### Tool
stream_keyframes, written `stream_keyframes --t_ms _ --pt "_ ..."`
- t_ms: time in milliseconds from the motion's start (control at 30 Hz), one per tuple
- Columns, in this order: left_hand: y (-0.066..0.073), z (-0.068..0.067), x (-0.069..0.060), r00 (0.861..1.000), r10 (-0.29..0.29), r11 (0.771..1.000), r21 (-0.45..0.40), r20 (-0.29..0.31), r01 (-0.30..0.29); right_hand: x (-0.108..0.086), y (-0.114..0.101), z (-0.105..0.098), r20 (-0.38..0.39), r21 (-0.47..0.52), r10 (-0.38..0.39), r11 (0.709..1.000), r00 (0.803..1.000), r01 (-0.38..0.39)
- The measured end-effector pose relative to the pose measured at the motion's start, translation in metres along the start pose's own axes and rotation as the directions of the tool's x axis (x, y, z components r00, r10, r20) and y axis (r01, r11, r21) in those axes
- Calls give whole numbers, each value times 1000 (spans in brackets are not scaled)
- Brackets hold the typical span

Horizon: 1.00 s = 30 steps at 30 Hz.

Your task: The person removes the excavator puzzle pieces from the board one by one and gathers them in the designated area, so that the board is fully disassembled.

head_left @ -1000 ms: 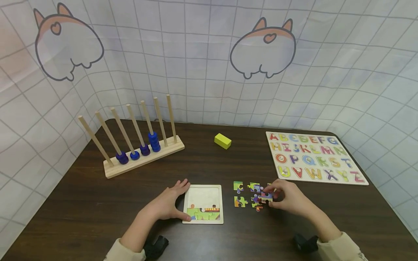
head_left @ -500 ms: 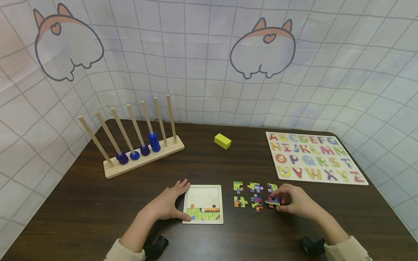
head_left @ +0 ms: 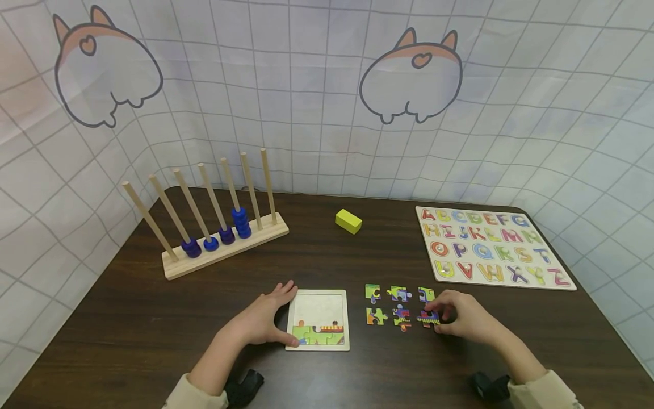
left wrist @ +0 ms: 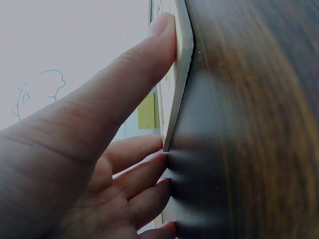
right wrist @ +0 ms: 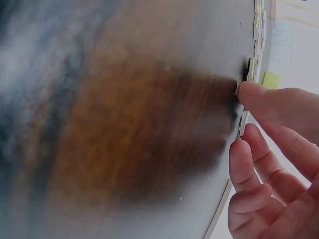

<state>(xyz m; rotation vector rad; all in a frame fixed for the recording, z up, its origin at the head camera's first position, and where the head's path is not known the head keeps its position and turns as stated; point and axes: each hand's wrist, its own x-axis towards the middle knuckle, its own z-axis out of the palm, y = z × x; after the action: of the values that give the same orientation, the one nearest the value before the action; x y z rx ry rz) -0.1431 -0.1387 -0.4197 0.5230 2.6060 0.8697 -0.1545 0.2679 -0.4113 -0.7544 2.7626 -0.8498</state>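
Puzzle tray left of pieces, block behind, letter board right

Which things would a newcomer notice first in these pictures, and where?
Two large cartoon animals on the checked backdrop probably catch the eye first, then the wooden peg stand at the table's back left and the alphabet board toward its back right. Nearer, the left hand touches the left side of a partly filled puzzle tray, and the right hand pinches a puzzle piece to the tray's right.
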Motion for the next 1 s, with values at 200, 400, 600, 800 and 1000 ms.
stream_keyframes --t_ms 200,400,600,800,1000 --pt "0 0 0 1000 -1 1000 -4 1 1 1 0 1 1 -5 11 1000 1000 -11" --pt "0 0 0 1000 3 1000 -9 0 -3 1 -2 1 9 -8 34 999 999 -34" --pt "0 0 0 1000 0 1000 -8 1 0 2 -5 2 -16 -3 -11 1000 1000 11" --pt "3 -1 -2 1000 -4 1000 -7 1 4 7 -13 6 -17 9 -49 999 999 50" --pt "5 -1 -2 1000 -1 1000 6 -1 1 14 -25 12 -2 36 -75 997 997 75"
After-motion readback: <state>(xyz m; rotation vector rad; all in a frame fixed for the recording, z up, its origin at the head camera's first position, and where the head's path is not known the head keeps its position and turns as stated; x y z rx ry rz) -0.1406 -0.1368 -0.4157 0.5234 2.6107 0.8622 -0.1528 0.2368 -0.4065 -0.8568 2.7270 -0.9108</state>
